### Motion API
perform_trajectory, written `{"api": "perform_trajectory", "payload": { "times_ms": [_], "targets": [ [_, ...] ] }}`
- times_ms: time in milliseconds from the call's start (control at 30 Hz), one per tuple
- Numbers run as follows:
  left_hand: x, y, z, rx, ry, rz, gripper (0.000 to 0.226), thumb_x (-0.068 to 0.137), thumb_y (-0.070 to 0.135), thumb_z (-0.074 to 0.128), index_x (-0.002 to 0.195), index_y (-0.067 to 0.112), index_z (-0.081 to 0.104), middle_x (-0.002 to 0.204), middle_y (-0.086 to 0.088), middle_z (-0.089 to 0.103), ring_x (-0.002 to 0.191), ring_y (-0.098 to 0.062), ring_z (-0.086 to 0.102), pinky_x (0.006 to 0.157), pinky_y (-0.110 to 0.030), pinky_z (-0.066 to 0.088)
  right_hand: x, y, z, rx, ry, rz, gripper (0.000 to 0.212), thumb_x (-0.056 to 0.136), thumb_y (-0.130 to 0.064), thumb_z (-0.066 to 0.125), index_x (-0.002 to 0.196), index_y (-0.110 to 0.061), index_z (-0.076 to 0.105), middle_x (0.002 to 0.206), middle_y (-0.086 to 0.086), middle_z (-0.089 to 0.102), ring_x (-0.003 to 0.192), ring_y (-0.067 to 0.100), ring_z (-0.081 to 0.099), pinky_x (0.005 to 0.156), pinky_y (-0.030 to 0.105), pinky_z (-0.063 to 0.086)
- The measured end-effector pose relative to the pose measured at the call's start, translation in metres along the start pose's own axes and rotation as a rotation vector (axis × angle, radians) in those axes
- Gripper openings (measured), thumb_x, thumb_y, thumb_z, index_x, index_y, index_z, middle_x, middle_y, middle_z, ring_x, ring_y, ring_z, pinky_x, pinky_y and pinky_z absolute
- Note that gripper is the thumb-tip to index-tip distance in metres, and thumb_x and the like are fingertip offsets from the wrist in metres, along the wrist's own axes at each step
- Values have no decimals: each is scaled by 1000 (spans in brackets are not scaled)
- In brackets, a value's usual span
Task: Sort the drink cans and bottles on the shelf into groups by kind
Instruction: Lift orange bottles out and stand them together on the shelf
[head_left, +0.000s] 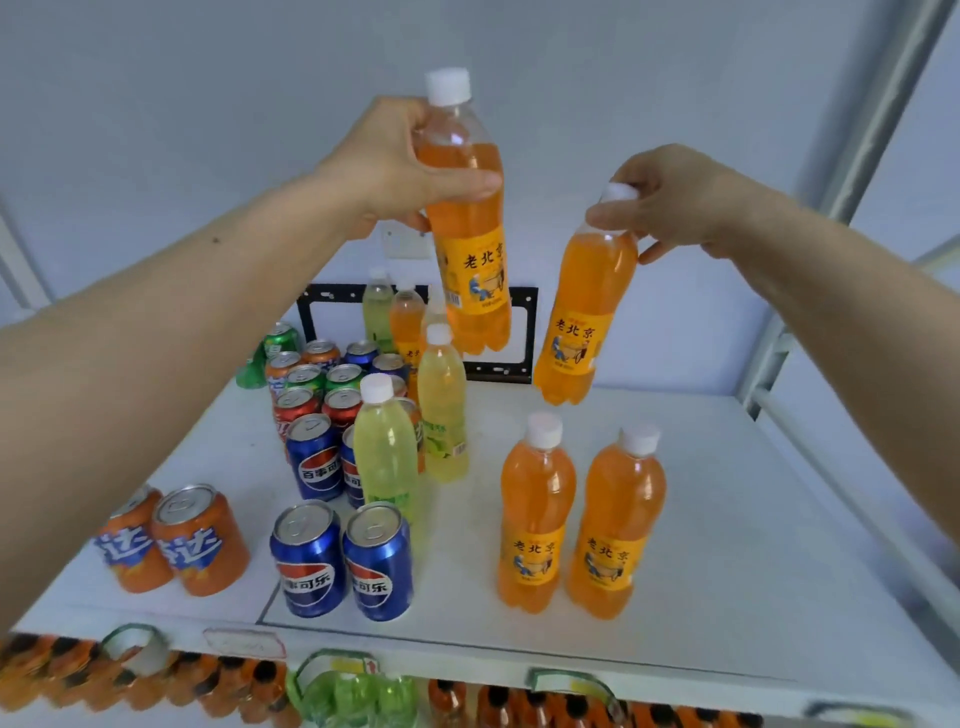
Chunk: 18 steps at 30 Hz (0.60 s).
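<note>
While your left hand (395, 171) wraps around the top part of one orange bottle (470, 228), your right hand (675, 202) pinches the white cap and neck of a second orange bottle (584, 312). Both bottles are up in the air, above the white shelf (727, 519). The bottle in your left hand stands almost straight, with its cap sticking up past your fingers. The one in your right hand hangs down from your fingertips and leans a little (its bottom swings toward your left side).

Below your right hand, two more orange bottles (576, 519) stand close side by side on the shelf, and they match the ones you hold.

Below your left hand stand pale yellow-green bottles (410, 436), and beside them is a crowd of mixed cans (322, 384): green, red, orange and blue ones, all packed tight. Nearer to you than that crowd, two blue cans (343, 561) stand together as a pair. Under your left arm, two orange cans (174, 540) stand together too.

Far behind your left hand, at the back of the shelf, there are a few more bottles (395, 317), one pale green and one orange, in front of a black frame (519, 332).
</note>
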<state>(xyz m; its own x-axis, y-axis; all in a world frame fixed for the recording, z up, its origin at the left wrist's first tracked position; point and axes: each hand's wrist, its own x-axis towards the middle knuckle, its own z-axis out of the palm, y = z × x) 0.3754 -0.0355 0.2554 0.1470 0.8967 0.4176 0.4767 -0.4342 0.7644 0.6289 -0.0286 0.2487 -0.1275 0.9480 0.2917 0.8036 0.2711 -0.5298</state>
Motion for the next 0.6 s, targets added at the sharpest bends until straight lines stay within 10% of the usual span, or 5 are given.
{"api": "perform_trajectory", "payload": {
  "times_ms": [600],
  "targets": [
    [-6, -133, 166, -12, -267, -193, 54, 63, 31, 89, 110, 26, 65, 106, 8, 69, 100, -11, 65, 89, -41, 55, -22, 107, 89, -7, -161, 149, 30, 86, -33, 70, 106, -15, 58, 101, 1, 53, 93, 23, 58, 78, 39, 58]
  ]
}}
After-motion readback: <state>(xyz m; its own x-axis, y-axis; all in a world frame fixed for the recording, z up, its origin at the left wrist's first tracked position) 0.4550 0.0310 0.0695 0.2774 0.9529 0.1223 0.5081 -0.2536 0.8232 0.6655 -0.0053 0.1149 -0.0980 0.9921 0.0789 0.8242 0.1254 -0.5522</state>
